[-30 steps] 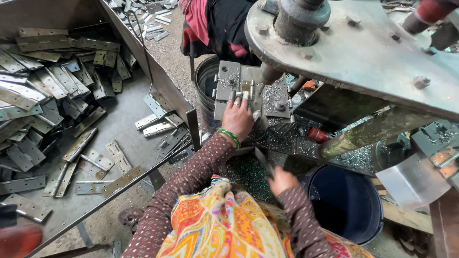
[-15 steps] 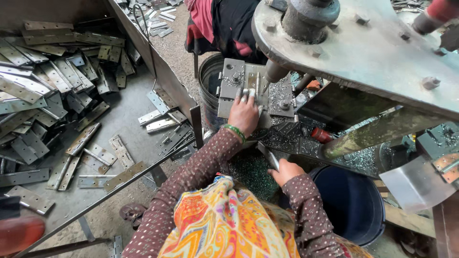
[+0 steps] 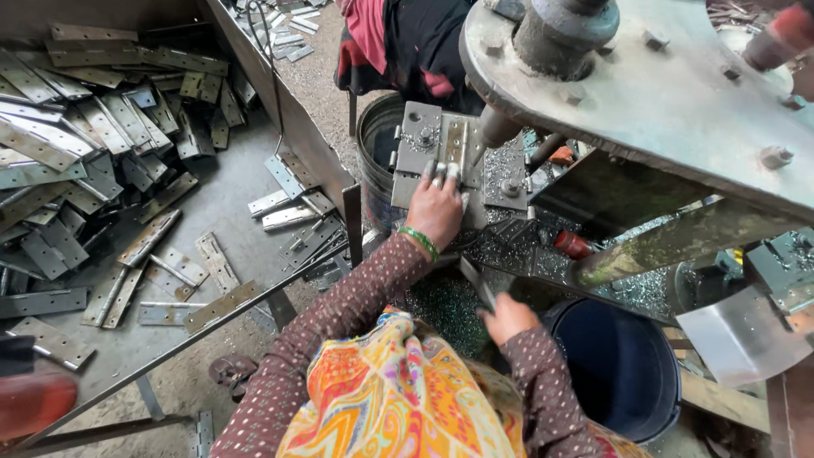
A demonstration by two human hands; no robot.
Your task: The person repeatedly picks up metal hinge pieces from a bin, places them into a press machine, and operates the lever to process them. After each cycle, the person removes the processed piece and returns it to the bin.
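Note:
My left hand (image 3: 438, 206), with a green bangle on the wrist, presses its fingers on a flat metal hinge strip (image 3: 456, 142) that lies on the grey die block (image 3: 420, 144) of a heavy press. My right hand (image 3: 506, 315) is lower, near my lap, closed around the end of another metal strip (image 3: 476, 282) that points up toward the press. The big round press head (image 3: 644, 93) hangs over the block to the right.
A large heap of metal hinge strips (image 3: 93, 161) covers the floor on the left, behind a slanted steel bar (image 3: 203, 331). A dark blue bucket (image 3: 619, 365) stands at lower right. Another person in red and black (image 3: 398, 42) sits beyond the press. Metal shavings litter the press bed.
My left hand stays on the strip on the die block. My right hand has risen slightly and now grips a metal strip.

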